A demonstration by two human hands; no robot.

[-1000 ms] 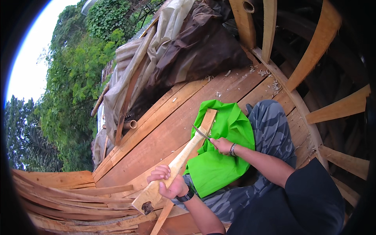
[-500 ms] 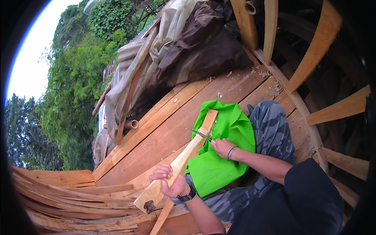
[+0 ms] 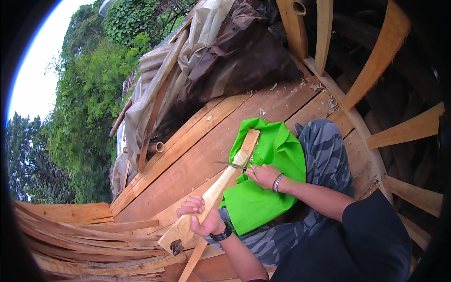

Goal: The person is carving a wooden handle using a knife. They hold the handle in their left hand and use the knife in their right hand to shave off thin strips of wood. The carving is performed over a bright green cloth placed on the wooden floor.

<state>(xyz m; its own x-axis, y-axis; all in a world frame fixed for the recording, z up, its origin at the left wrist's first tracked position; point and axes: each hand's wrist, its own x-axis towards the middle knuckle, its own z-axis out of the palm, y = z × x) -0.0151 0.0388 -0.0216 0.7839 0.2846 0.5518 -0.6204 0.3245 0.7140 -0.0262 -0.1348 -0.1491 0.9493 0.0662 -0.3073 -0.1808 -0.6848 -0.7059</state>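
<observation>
Over the green cloth (image 3: 270, 199) on my lap: carved wooden piece (image 3: 220, 184) runs diagonally, squared end up on the cloth, wide end with the dark hollow (image 3: 176, 246) down by my left hand (image 3: 203, 220). Left grip wrapped round it just above that wide end. Right hand (image 3: 264, 176) closed on the knife (image 3: 230, 164) handle, blade lying across the narrow stretch.

Change in the last second: blade slid a bit down the wood toward my left hand and swung flatter, tip now pointing left. Wood barely shifted. I read that as a short drawing stroke on a steady workpiece; gap to my left fingers is shrinking, so pressure needs watching. Can't tell how deep the edge bites. Shavings (image 3: 330, 101) on the plank floor (image 3: 202, 150).
</observation>
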